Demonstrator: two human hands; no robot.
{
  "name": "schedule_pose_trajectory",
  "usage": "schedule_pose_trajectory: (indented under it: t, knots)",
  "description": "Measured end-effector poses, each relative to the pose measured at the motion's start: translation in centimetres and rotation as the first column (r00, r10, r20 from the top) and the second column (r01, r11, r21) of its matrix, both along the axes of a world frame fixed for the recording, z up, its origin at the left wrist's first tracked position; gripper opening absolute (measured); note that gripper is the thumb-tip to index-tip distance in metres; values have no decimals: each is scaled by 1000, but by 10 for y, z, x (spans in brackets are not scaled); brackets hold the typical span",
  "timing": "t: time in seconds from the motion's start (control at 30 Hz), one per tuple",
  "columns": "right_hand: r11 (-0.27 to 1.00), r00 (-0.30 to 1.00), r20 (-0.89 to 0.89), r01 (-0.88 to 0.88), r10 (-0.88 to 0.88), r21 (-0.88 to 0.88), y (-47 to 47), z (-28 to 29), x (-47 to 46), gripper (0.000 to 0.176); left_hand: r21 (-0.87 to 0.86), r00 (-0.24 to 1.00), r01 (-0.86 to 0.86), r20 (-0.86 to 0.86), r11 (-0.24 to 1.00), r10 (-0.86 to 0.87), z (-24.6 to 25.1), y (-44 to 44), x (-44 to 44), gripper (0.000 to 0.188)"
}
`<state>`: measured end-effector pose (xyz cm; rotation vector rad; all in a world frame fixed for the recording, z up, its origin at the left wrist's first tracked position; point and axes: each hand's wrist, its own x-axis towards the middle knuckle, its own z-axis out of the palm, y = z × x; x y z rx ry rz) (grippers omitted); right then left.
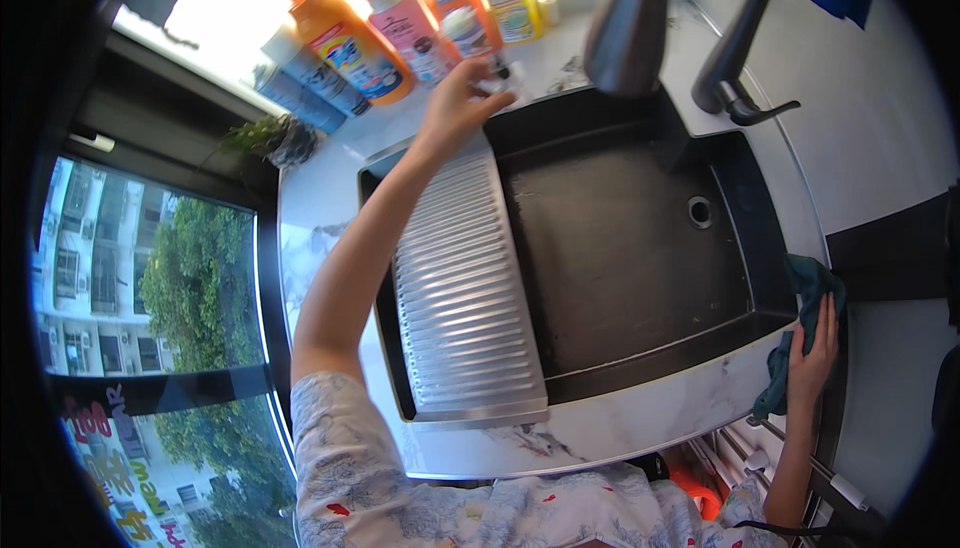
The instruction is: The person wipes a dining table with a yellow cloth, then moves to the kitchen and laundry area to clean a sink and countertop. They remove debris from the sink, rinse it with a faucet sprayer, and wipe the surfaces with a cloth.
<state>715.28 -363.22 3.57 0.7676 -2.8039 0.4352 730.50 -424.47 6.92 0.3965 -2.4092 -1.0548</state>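
My left hand [463, 102] reaches to the back counter, its fingers around a small clear object [504, 81] whose kind I cannot make out. Just behind it stand an orange pump bottle [457, 0] and a pink bottle [409, 27]. My right hand [814, 353] lies on a dark green cloth [808, 300] at the right front corner of the counter; whether its fingers grip the cloth is unclear. Between my arms is a dark sink [615, 248] with a round drain [700, 212]. A ribbed metal washboard [465, 285] spans its left side, under my left forearm.
Two spray cans [300, 98], a large orange bottle [352, 45], a potted plant [281, 139] and a yellow bottle [512, 0] line the back. A dark faucet [630, 23] overhangs the sink; a lever tap [724, 87] stands right of it. A window [157, 270] is at left.
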Motion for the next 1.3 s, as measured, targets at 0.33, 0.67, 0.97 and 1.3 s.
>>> schedule_pose_trajectory:
  t: [0.33, 0.67, 0.97, 1.3]
  knots:
    - [998, 998, 41, 44, -43, -44, -4, 11, 3, 50, -311, 908, -358, 105, 880, 407, -26, 19, -275, 55]
    - [973, 997, 0, -69, 71, -220, 0, 13, -1, 35, -330, 836, -505, 43, 798, 547, -30, 19, -296, 68]
    - [743, 852, -105, -502, 513, -444, -150, 78, -33, 36, 190, 982, 4, 183, 982, -40, 2, 145, -100, 49]
    - [882, 873, -327, -433, 361, -183, -442, -10, -132, 18, -403, 681, -606, 183, 686, 709, 14, 312, 284, 33]
